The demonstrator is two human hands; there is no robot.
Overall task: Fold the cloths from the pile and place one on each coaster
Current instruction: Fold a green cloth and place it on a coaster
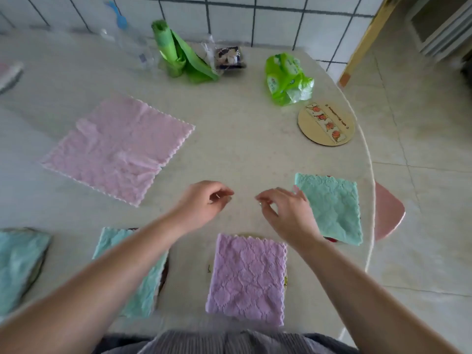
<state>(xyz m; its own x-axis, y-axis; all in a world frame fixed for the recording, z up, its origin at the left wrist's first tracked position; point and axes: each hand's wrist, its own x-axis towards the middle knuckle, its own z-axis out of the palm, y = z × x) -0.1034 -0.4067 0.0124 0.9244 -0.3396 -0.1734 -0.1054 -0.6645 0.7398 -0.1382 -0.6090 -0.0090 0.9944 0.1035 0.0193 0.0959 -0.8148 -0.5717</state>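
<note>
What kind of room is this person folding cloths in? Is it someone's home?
Most likely a home kitchen or dining corner. A white tiled wall with dark grout runs behind the pale round stone-look table, and everyday clutter sits at the back: a roll of green plastic bags and a green plastic wipes packet.

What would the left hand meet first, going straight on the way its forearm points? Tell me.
Likely nothing on the near table: the left hand points up and right over bare table. Further along lies the round coaster, though depth is unclear.
</note>
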